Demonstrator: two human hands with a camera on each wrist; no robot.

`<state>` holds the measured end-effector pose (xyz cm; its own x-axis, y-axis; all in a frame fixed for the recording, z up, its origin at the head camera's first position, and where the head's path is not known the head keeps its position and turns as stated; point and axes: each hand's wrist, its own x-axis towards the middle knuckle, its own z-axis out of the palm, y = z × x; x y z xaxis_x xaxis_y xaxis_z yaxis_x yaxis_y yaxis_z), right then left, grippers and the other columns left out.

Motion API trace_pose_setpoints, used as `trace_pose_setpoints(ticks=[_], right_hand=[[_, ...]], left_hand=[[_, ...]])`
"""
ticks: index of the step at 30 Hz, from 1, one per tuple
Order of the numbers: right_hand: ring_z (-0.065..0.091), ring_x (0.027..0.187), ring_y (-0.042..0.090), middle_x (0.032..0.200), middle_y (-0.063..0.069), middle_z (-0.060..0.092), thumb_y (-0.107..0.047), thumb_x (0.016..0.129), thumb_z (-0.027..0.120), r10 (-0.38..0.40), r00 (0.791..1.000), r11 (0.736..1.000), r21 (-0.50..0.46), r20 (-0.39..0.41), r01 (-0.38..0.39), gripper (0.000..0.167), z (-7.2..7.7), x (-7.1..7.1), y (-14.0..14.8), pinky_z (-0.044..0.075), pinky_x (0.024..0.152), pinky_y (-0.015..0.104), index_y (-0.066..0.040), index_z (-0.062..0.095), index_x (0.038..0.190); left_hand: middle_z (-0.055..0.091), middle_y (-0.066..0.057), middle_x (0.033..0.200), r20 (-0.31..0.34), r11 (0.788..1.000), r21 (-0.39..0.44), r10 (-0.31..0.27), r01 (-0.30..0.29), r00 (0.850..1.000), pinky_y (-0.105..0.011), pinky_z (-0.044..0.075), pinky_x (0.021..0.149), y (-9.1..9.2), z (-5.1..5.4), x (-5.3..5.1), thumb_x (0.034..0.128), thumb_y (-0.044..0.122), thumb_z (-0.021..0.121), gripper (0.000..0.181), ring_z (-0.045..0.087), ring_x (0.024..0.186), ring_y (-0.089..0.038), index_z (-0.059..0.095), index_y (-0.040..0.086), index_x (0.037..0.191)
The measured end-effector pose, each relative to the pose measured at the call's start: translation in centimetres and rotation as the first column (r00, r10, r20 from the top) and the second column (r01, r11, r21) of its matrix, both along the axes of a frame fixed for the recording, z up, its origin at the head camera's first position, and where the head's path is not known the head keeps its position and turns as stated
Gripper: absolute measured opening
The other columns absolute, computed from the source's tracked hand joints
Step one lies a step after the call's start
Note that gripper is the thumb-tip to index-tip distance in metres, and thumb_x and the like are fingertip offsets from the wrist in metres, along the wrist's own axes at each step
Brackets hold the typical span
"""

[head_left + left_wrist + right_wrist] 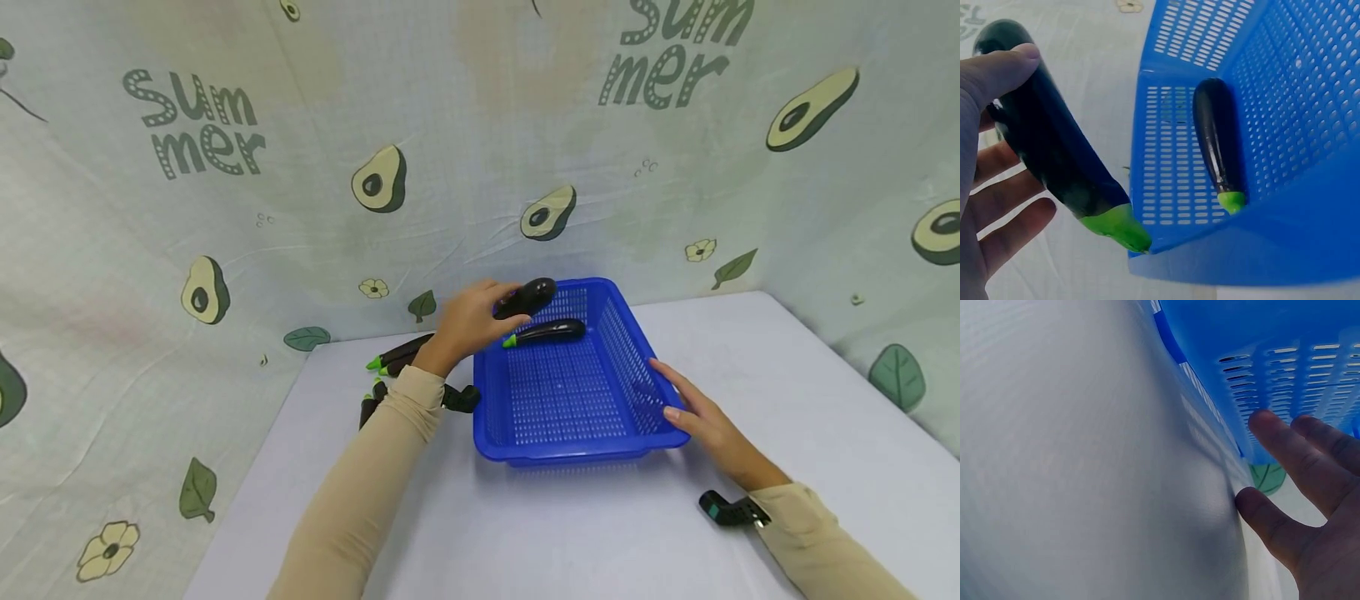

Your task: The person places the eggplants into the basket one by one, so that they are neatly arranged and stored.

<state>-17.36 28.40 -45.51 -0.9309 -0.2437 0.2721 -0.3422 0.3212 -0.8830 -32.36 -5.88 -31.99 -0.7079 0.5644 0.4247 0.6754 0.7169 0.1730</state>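
A dark purple eggplant (1054, 131) with a green stem end is gripped by my left hand (474, 321), thumb on one side and fingers behind. It is held above the left rim of a blue plastic basket (562, 454), tilted. A second eggplant (551, 332) lies inside the basket toward its far side, its green end pointing left. At the basket's right side, my right hand (705, 421) rests against the rim. In the right wrist view its fingers (1310, 459) are spread and nearly straight by the slotted outer wall; the thumb is hidden there.
Several more eggplants (408, 348) lie on the white tabletop (442, 517) left of the basket, partly hidden by my left arm. A printed cloth (465, 167) with avocados and lettering hangs behind the table. Both wrists wear black straps (731, 508).
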Motion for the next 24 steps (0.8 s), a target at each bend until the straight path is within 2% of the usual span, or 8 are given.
trace_pose_setpoints(ticks=[12,18,24], right_hand=[[0.01,0.147,0.048,0.167,0.007,0.01,-0.019,0.103,0.046,-0.01,1.0,1.0,0.0,-0.001,0.01,0.064,-0.1,0.1,0.1,0.01,0.105,0.077,-0.029,0.022,0.161],[0.01,0.148,0.046,0.167,0.007,0.011,-0.018,0.103,0.046,-0.009,1.0,1.0,-0.005,0.004,0.009,0.064,-0.2,0.0,0.1,0.01,0.107,0.075,-0.03,0.022,0.161],[0.008,0.148,0.047,0.167,0.008,0.009,-0.018,0.103,0.045,-0.002,1.0,1.0,0.0,-0.008,0.002,0.064,-0.2,0.1,0.0,0.009,0.105,0.078,-0.029,0.021,0.161]], left_hand=[[0.066,0.0,0.125,0.135,0.996,-0.086,0.02,-0.009,0.991,-0.039,0.052,0.088,2.4,0.0,-1.1,0.0911,0.054,0.068,0.058,0.061,0.112,-0.015,0.06,0.024,0.14],[0.067,-0.001,0.12,0.208,0.998,-0.061,0.034,-0.022,0.977,-0.042,0.052,0.088,3.2,-0.9,-1.9,0.0897,0.053,0.071,0.057,0.062,0.107,-0.016,0.062,0.025,0.139],[0.068,-0.001,0.118,0.232,0.998,-0.04,0.047,-0.039,0.972,-0.042,0.052,0.085,3.6,-1.8,-2.5,0.0892,0.051,0.072,0.055,0.062,0.104,-0.016,0.063,0.025,0.137]])
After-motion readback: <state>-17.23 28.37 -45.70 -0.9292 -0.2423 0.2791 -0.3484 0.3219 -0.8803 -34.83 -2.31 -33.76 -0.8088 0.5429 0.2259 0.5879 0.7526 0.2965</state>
